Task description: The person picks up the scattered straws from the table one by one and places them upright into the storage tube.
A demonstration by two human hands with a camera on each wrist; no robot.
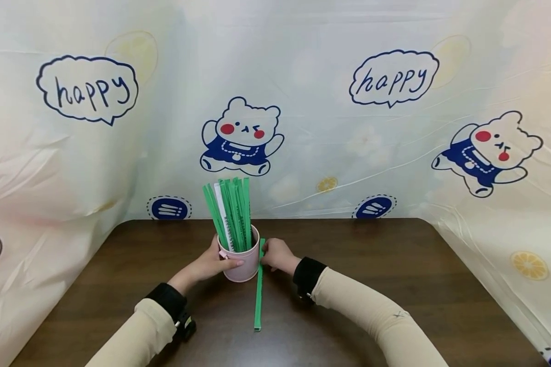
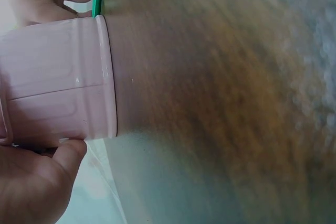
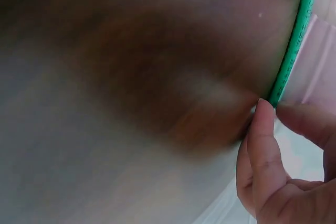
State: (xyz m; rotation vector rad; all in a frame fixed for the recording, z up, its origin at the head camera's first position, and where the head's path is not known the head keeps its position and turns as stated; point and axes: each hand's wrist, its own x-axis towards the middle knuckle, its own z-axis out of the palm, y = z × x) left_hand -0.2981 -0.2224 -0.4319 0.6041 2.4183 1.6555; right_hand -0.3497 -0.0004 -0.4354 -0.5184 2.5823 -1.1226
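Note:
A pink pail (image 1: 241,269) stands upright on the table, filled with tall green strips (image 1: 236,214) and at least one white strip (image 1: 223,216). My left hand (image 1: 211,262) grips the pail from its left side, thumb across the front. Just right of the pail, a long slim green strip (image 1: 258,300) with dark print along it points toward me. My right hand (image 1: 279,255) pinches this strip near its far end; in the right wrist view thumb and index fingertips meet at the strip (image 3: 295,45). The left wrist view shows the pail's side (image 2: 52,72) close up.
The brown wooden table (image 1: 372,265) extends to both sides of the pail. Behind it hangs a pale curtain (image 1: 312,153) printed with bears and speech bubbles. Both wrists wear black bands (image 1: 308,278).

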